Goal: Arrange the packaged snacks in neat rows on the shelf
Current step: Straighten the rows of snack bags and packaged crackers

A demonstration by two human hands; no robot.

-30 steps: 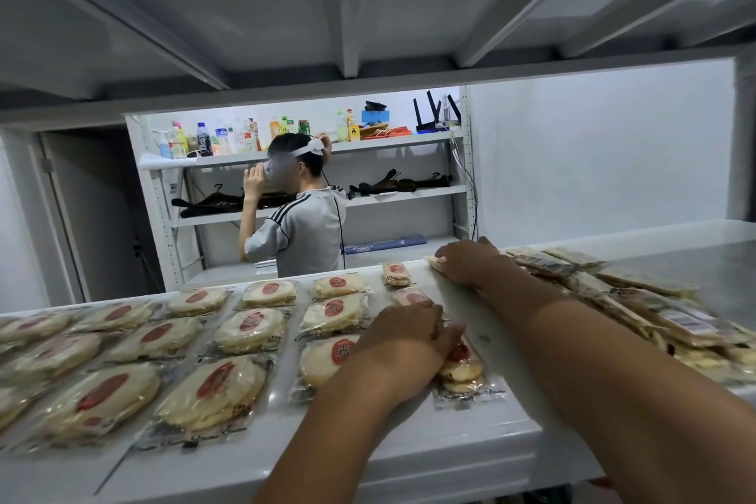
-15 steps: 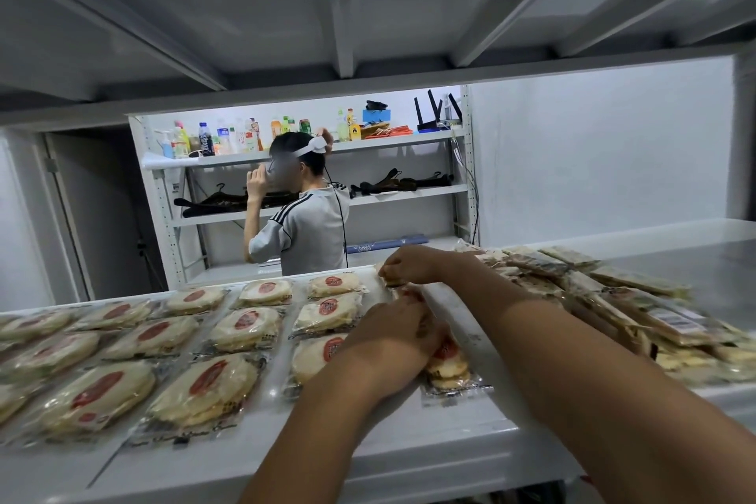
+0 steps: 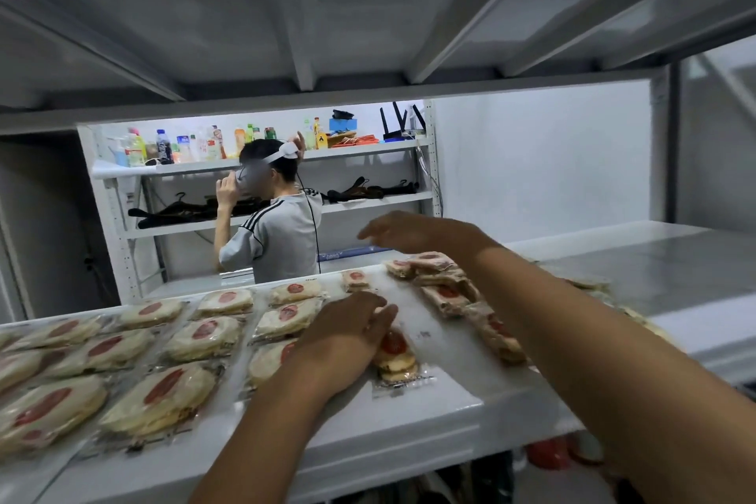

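1. Shelf (image 3: 450,401): white, smooth, glossy metal, flat; under both hands.
2. Rows (image 3: 204,336): round, pale, flat cakes in clear crinkled film with red oval labels; lying flat, left of the left fingers.
3. Pile (image 3: 450,291): the same kind of packs in a loose overlapping heap; below and right of the right fingers.
4. Right hand (image 3: 409,231): raised off the shelf, fingers loosely straight, holding nothing; blurred.
5. Left hand (image 3: 347,340): palm down, fingers straight and together, resting on the pack.
6. Pack (image 3: 397,360): small stacked round cakes in clear film with a red label; partly beneath the left fingertips, between rows and pile.
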